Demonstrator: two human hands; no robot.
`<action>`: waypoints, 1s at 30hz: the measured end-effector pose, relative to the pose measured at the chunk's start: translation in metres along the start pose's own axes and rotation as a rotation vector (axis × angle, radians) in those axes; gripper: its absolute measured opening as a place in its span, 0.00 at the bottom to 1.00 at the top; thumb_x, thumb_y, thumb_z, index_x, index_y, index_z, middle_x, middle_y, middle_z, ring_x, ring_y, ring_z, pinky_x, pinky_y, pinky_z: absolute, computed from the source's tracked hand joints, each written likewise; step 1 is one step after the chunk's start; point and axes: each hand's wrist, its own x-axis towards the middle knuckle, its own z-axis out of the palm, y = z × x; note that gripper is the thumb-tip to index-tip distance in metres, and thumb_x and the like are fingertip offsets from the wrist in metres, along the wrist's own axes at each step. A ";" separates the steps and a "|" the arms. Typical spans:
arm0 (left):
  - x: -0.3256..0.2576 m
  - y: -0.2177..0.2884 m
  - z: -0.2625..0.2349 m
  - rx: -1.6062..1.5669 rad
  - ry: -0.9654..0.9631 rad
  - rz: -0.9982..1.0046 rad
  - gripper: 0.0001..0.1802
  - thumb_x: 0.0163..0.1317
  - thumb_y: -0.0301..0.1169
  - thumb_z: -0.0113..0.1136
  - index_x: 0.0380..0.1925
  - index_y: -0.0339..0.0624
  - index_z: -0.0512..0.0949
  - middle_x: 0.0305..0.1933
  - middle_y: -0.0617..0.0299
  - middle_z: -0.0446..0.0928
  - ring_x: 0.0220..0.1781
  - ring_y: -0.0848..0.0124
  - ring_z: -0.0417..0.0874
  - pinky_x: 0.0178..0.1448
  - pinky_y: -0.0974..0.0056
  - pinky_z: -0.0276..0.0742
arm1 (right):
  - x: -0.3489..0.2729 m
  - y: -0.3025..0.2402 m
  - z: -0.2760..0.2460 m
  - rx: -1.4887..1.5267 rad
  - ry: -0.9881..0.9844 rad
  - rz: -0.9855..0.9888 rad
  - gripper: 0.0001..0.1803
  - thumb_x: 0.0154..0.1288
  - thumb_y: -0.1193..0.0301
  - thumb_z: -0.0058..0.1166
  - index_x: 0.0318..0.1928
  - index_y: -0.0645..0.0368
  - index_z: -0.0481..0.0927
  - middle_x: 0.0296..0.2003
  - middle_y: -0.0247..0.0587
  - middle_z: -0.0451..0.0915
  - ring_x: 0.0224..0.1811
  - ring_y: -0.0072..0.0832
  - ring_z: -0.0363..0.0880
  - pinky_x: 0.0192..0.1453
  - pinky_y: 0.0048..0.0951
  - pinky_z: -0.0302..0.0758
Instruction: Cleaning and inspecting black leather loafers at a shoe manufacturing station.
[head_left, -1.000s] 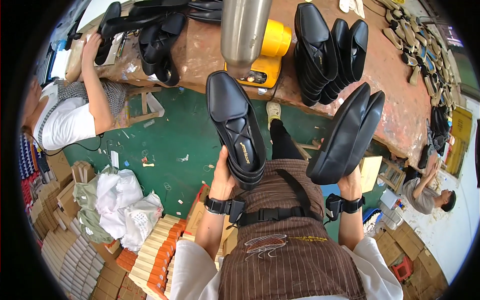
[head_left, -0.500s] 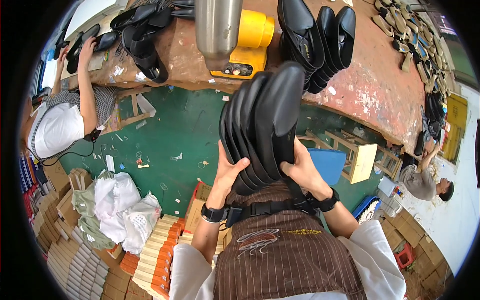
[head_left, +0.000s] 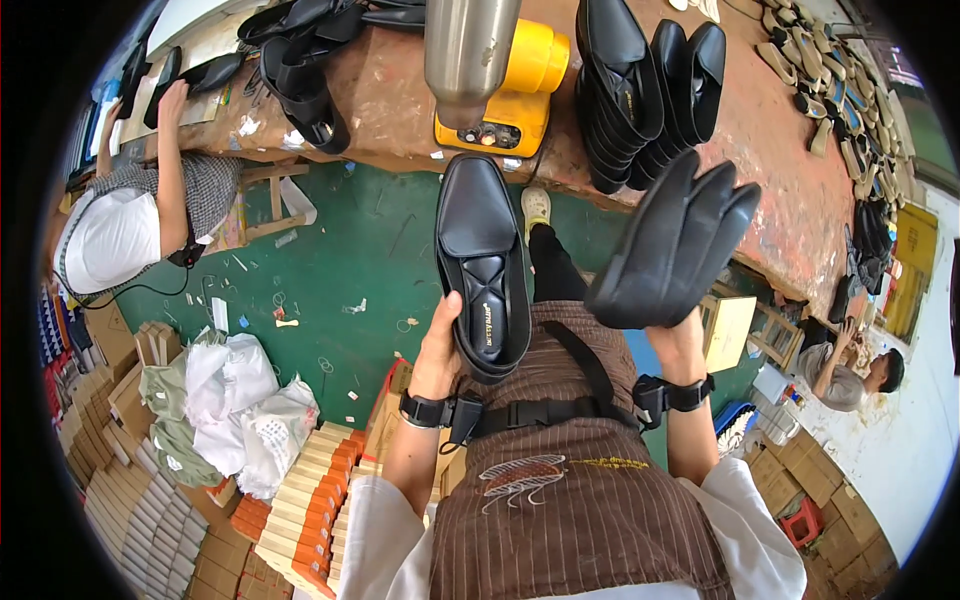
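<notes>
- Left hand [head_left: 440,345], at frame centre, grips a black loafer [head_left: 482,265] by its heel, opening facing up.
- Right hand [head_left: 678,335], right of centre, holds a stack of black shoes [head_left: 672,245] tilted soles-out.
- Above both, the brown desk [head_left: 780,130] carries more black shoes [head_left: 640,80] and a yellow machine [head_left: 500,90].

Black loafer [head_left: 483,265] in the left hand [head_left: 437,350]: smooth leather-look upper, slight sheen, quilted matt insole. Stacked shoes [head_left: 672,245] in the right hand [head_left: 682,340]: matt black, rubbery soles. Far workbench [head_left: 395,95]: worn, rough reddish-brown top. Cylinder [head_left: 468,45]: brushed metal; base [head_left: 505,95] glossy yellow. Floor [head_left: 340,260]: scuffed green paint. Apron [head_left: 580,500]: brown striped cloth.
</notes>
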 end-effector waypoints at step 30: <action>-0.013 -0.015 0.022 0.260 -0.021 0.178 0.57 0.52 0.46 0.71 0.71 0.38 0.43 0.69 0.53 0.58 0.69 0.63 0.62 0.72 0.61 0.57 | -0.003 -0.009 0.016 -0.522 0.051 -0.276 0.25 0.66 0.81 0.44 0.64 0.63 0.63 0.62 0.43 0.69 0.64 0.37 0.68 0.68 0.37 0.65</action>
